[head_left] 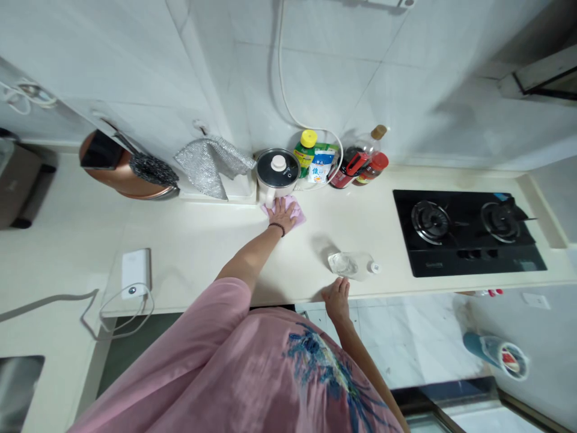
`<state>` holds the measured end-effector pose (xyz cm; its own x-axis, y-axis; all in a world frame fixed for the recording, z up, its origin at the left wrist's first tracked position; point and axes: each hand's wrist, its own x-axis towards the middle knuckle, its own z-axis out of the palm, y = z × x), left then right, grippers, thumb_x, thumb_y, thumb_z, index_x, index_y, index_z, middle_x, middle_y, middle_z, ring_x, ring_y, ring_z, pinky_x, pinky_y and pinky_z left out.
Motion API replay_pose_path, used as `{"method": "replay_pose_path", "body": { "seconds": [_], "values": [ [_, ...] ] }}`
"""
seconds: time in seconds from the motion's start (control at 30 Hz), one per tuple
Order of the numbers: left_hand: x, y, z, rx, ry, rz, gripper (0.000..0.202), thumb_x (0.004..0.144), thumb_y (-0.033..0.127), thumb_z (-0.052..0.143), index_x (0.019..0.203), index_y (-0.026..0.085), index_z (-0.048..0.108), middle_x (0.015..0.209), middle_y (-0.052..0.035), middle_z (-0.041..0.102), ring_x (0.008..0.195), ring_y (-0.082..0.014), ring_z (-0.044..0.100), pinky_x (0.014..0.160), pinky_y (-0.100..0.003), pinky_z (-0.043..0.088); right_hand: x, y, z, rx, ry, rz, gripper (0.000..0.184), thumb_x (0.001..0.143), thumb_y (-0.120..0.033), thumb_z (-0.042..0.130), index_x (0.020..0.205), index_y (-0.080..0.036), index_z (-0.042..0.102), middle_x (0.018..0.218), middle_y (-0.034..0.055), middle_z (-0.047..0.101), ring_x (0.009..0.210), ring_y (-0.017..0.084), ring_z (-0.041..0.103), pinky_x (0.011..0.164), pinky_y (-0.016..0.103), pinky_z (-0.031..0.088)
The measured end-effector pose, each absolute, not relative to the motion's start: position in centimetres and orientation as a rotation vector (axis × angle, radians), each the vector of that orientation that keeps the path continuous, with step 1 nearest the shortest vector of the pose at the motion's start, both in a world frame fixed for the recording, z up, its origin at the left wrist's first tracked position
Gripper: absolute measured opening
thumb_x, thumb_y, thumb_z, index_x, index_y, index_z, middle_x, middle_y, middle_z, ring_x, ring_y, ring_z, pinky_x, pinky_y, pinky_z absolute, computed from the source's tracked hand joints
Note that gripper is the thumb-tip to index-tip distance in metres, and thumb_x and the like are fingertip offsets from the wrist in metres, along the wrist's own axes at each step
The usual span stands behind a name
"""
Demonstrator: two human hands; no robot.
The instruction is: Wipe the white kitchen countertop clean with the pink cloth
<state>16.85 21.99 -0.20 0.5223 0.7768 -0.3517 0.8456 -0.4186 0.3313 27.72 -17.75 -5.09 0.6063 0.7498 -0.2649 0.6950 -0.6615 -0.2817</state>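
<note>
L hand is covering pink cloth, fingers spread; prob. soft, light, best held at ctr. R hand is resting, fingers extended.

There's the left hand, palm down on the pink cloth before the pot; a clear bottle sits right of it.
</note>
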Motion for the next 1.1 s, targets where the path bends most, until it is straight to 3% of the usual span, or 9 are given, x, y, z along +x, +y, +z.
{"method": "replay_pose_path", "body": {
  "seconds": [0.37, 0.5, 0.7, 0.83, 1.1],
  "values": [
    [13.5, 17.0, -0.2, 2.337, 1.294, -0.167, 0.074, 0.108, 0.053, 0.040, 0.178, 0.033, 0.024, 0.187, -0.0069, 0.002, 0.171, -0.0396, -0.010, 0.129, -0.077, -0.007, 28.1, -17.8, -5.5, -2.634, -1.207, 0.537, 0.081, 0.100, -0.037, 0.045, 0.165, 0.008, 0.026, 0.176, 0.0394, 0.017, 0.169, 0.048, 0.009, 0.133, 0.066, 0.028],
    [11.3, 13.0, -0.1, 2.349, 1.266, -0.210, 0.075, 0.107, 0.052, 0.044, 0.177, 0.032, 0.026, 0.187, -0.0101, 0.004, 0.171, -0.0420, -0.004, 0.130, -0.078, -0.004, 28.4, -17.9, -6.0, -2.633, -1.231, 0.516, 0.080, 0.100, -0.037, 0.046, 0.166, 0.004, 0.025, 0.176, 0.0380, 0.019, 0.168, 0.049, 0.013, 0.131, 0.068, 0.030],
    [6.3, 4.9, -0.7, 2.439, 1.163, -0.176, 0.076, 0.105, 0.055, 0.052, 0.176, 0.035, 0.031, 0.185, -0.0111, 0.015, 0.170, -0.0433, 0.007, 0.130, -0.079, 0.002, 28.6, -17.8, -6.2, -2.664, -1.328, 0.447, 0.079, 0.102, -0.039, 0.046, 0.162, 0.009, 0.027, 0.173, 0.0418, 0.022, 0.167, 0.048, 0.016, 0.131, 0.065, 0.031],
    [2.6, 0.5, -1.2, 2.462, 1.041, -0.170, 0.077, 0.104, 0.057, 0.057, 0.174, 0.036, 0.034, 0.184, -0.0130, 0.019, 0.169, -0.0436, 0.013, 0.130, -0.080, 0.005, 28.6, -17.7, -6.1, -2.669, -1.328, 0.422, 0.078, 0.103, -0.039, 0.044, 0.164, 0.007, 0.027, 0.174, 0.0390, 0.023, 0.167, 0.047, 0.018, 0.132, 0.065, 0.031],
    [1.6, 1.2, -1.4, 2.450, 1.074, -0.169, 0.077, 0.103, 0.059, 0.058, 0.173, 0.034, 0.038, 0.184, -0.0142, 0.020, 0.169, -0.0436, 0.016, 0.130, -0.079, 0.004, 28.5, -17.7, -5.8, -2.636, -1.246, 0.514, 0.083, 0.103, -0.044, 0.042, 0.166, 0.006, 0.022, 0.176, 0.0391, 0.017, 0.167, 0.049, 0.013, 0.132, 0.067, 0.025]
  ]
}}
